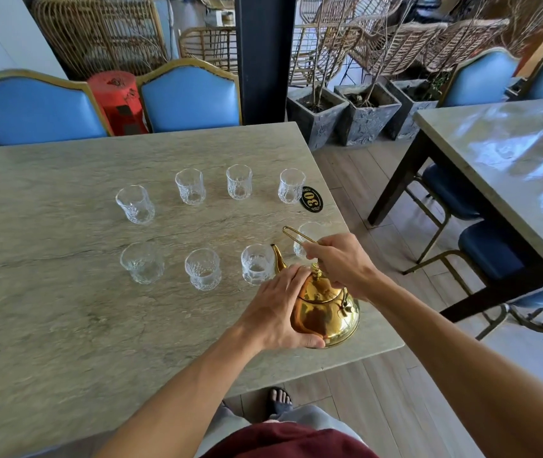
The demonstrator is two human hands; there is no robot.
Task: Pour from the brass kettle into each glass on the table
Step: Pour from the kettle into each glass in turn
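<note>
A shiny brass kettle (326, 312) stands near the right front edge of the stone table (48, 309). Its spout points up and left, close beside a clear glass (257, 264). My left hand (276, 312) wraps the kettle's left side, fingers up by the lid. My right hand (341, 261) grips the thin wire handle above the lid. Several clear cut glasses stand in two rows: a back row from the back left glass (135, 203) to the back right glass (291, 186), a front row from the front left glass (142, 262). One glass (308, 234) is partly hidden behind my right hand.
A black oval number plate (311, 199) lies by the back right glass. Blue chairs (190, 97) stand behind the table. A second table (511, 166) with dark chairs is to the right. Stone planters (366, 115) and a dark pillar (265, 57) stand beyond.
</note>
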